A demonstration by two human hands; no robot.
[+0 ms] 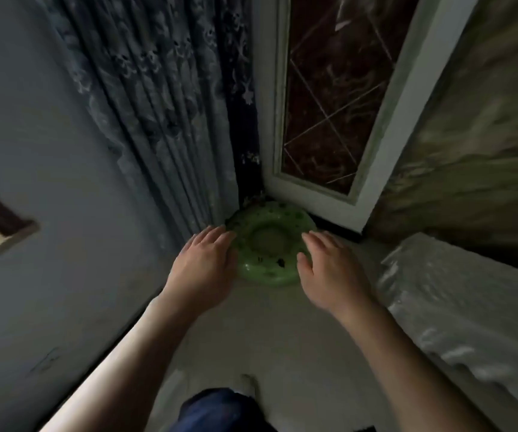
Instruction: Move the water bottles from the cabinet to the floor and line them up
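Stretching out over the pale floor (267,338), both bare arms of the person point toward a corner of the room. The left hand (203,269) is flat with the palm down and its fingers straight and a little spread, and the fingertips lie at the left edge of a green inflatable ring (264,271). The right hand (326,269) is in the same pose, fingers straight and relaxed, and it covers the right side of the ring. Neither hand holds anything, and because of blur it is not clear if they really touch the ring. The ring lies flat on the floor, pushed into the corner between a grey patterned curtain (164,104) on the left and a white frame (313,198) with a dark marble panel (329,88) on the right. Near the right arm there is something covered in shiny, wrinkled plastic (454,307), and what is under it cannot be told. Where the water bottles are cannot be told from this view. At the bottom edge a knee in dark blue cloth (217,410) is seen.
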